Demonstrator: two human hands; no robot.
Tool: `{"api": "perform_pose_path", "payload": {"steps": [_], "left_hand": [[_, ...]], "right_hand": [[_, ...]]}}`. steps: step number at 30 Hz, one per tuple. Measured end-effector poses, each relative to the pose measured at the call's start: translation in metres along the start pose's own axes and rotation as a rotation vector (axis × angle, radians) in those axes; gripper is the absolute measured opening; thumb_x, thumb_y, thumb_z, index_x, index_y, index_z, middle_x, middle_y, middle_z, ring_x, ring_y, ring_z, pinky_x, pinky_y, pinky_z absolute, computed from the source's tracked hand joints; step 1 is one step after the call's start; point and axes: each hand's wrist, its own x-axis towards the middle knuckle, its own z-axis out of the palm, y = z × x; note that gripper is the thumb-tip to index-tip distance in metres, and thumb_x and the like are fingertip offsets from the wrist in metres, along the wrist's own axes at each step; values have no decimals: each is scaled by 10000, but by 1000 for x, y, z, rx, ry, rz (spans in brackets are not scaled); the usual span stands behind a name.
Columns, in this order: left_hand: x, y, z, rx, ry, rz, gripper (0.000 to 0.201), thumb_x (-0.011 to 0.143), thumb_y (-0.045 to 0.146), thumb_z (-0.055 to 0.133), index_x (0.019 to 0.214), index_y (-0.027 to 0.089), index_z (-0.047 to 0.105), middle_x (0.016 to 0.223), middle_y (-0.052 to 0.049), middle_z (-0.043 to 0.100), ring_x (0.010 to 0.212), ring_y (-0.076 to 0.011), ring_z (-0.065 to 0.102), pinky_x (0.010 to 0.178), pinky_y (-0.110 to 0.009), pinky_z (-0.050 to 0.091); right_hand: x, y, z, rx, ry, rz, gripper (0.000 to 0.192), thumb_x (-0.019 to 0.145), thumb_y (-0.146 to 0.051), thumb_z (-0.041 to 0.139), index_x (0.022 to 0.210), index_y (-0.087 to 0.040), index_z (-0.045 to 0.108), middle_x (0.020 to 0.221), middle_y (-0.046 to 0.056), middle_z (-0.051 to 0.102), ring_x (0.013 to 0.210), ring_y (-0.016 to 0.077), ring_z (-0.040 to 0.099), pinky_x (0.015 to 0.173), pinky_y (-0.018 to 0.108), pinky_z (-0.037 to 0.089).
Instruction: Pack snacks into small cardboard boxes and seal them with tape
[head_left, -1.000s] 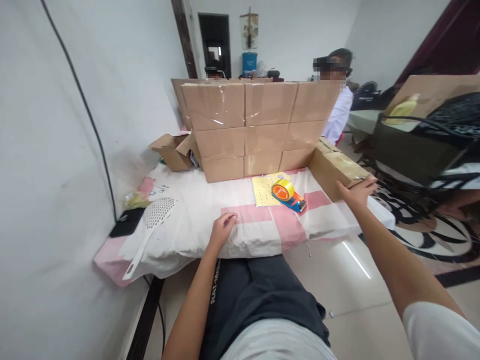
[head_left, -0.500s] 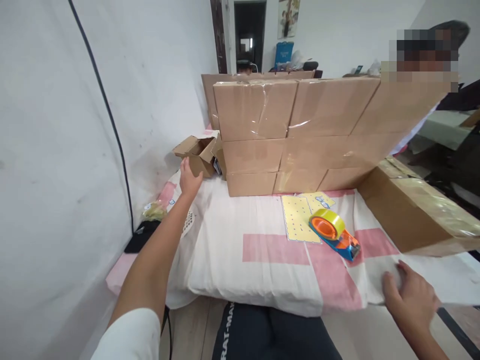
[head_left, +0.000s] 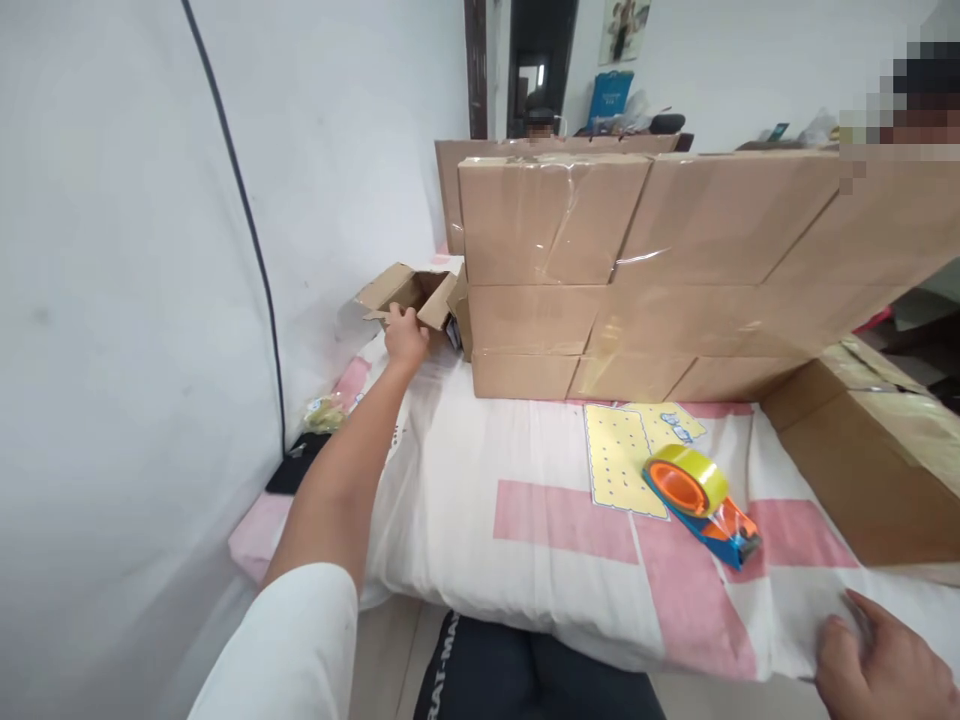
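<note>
We reach our left hand [head_left: 406, 336] far forward to a small open cardboard box [head_left: 411, 296] at the back left of the table. Our fingers curl over the box's near flap edge and touch it; whether they actually pinch the flap we cannot tell. The box sits just ahead of that hand, its flaps spread open, touching the left end of a stacked wall of sealed cardboard boxes [head_left: 637, 260] that runs off to the hand's right.

Our right hand [head_left: 885, 665] lies flat and open, holding nothing, on the near right edge of the pink-and-white cloth [head_left: 555, 510] that covers the table. Just ahead and to the left of this hand lies an orange and blue tape dispenser [head_left: 701, 500] with a roll of yellowish tape. Touching the dispenser's far side is a yellow dotted sheet [head_left: 619, 465]. Ahead and to the right of the right hand lies a long cardboard box [head_left: 862, 470], wrapped in clear tape.
</note>
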Motion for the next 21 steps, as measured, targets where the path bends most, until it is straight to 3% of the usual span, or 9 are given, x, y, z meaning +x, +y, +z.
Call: {"api": "perform_pose_path", "payload": {"steps": [3, 6, 10, 13, 16, 21], "left_hand": [[-36, -3, -53, 131, 37, 129, 142, 836, 126, 620, 972, 169, 628, 1358, -155, 500, 1115, -269, 577, 935, -419, 471], [-90, -13, -108, 189, 111, 213, 190, 850, 136, 581, 1015, 198, 653, 1363, -155, 511, 1206, -293, 559, 942, -403, 490], [-167, -26, -163, 262, 206, 363, 191, 832, 145, 589, 981, 199, 696, 1253, -156, 586, 1193, -295, 583, 958, -406, 507], [-212, -25, -185, 290, 217, 445, 195, 802, 134, 613, 955, 198, 717, 1185, -144, 626, 1100, -276, 627, 928, -394, 526], [-240, -14, -196, 276, 229, 523, 211, 797, 120, 619, 961, 201, 723, 1157, -137, 639, 1065, -267, 645, 913, -387, 543], [-260, 8, -198, 224, 251, 714, 290, 805, 57, 603, 1026, 212, 707, 1146, -120, 645, 1022, -228, 679, 862, -334, 579]], "right_hand": [[2, -9, 1, 69, 78, 94, 701, 902, -519, 296, 1474, -192, 537, 850, 263, 629, 837, 460, 566, 606, 504, 303], [6, -14, 6, 141, 145, 148, 692, 831, -528, 382, 1396, -207, 624, 742, 261, 600, 782, 459, 558, 608, 484, 249], [10, -12, 16, 209, 204, 211, 707, 731, -582, 466, 1277, -210, 721, 682, 243, 575, 742, 437, 555, 624, 475, 228], [11, -14, 16, 240, 217, 234, 676, 677, -551, 534, 1195, -182, 761, 683, 241, 581, 747, 438, 553, 626, 495, 255], [6, -30, 5, 310, 220, 219, 631, 649, -504, 607, 1151, -147, 746, 769, 251, 612, 817, 454, 577, 646, 534, 339], [-5, -97, -23, 491, 240, -122, 484, 754, -429, 613, 1156, -160, 637, 1014, 232, 657, 1009, 420, 606, 851, 549, 474]]}}
